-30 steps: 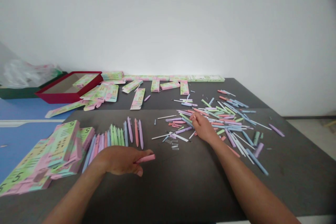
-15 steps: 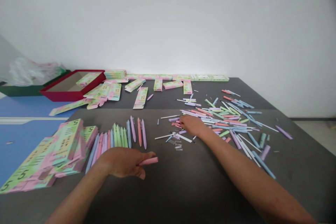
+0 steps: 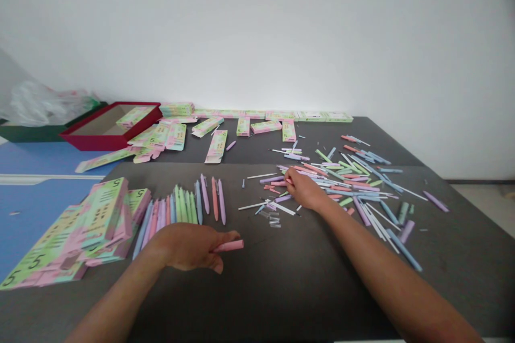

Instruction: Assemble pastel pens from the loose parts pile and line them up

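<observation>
Between the thumb and fingers of my left hand [image 3: 197, 249] is a pink pen barrel [image 3: 231, 246], held low over the dark table. My right hand [image 3: 301, 187] is closed at the left side of a loose heap of pen parts [image 3: 350, 177]; a pinkish piece shows at its fingertips, though its exact kind is unclear. Small coral pen pieces [image 3: 273, 187], white refills [image 3: 253, 206] and clear little tubes [image 3: 274, 221] lie near that hand. A row of assembled pens [image 3: 185, 204] in several pastel colours lies just beyond my left hand.
Stacked printed pen boxes [image 3: 102, 214] stand at the left. Farther back are a red box [image 3: 96, 142], a green tray [image 3: 28, 133] with a plastic bag [image 3: 52, 104], and more pen boxes [image 3: 265, 126] along the wall. Loose barrels [image 3: 406, 231] lie to the right.
My right hand has shifted slightly right and up among the pen parts, and its fingers are now pinched on a pinkish piece. My left hand stays in place with the pink barrel.
</observation>
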The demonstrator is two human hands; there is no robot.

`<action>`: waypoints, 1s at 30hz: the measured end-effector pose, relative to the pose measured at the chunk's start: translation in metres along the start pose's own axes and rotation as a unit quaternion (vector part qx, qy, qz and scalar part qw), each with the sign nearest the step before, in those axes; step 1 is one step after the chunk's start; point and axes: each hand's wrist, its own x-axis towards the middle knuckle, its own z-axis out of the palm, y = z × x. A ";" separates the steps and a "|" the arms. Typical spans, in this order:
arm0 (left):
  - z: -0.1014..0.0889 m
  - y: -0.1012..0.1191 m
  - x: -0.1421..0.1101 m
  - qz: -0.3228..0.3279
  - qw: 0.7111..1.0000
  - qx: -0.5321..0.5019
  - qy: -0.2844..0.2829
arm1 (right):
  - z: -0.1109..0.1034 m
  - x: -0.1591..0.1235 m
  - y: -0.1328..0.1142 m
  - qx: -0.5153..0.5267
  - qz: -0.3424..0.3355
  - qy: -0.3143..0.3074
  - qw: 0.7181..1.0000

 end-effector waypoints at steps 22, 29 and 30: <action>0.005 0.003 -0.001 0.001 1.000 0.003 0.002 | 0.007 -0.105 -0.011 0.011 0.001 -0.126 0.992; 0.003 0.006 -0.001 0.001 1.000 0.009 -0.004 | -0.004 -0.087 -0.003 0.017 -0.061 -0.107 0.992; 0.003 0.006 -0.001 0.003 1.000 0.008 -0.004 | -0.003 -0.086 -0.004 0.015 -0.084 -0.120 0.989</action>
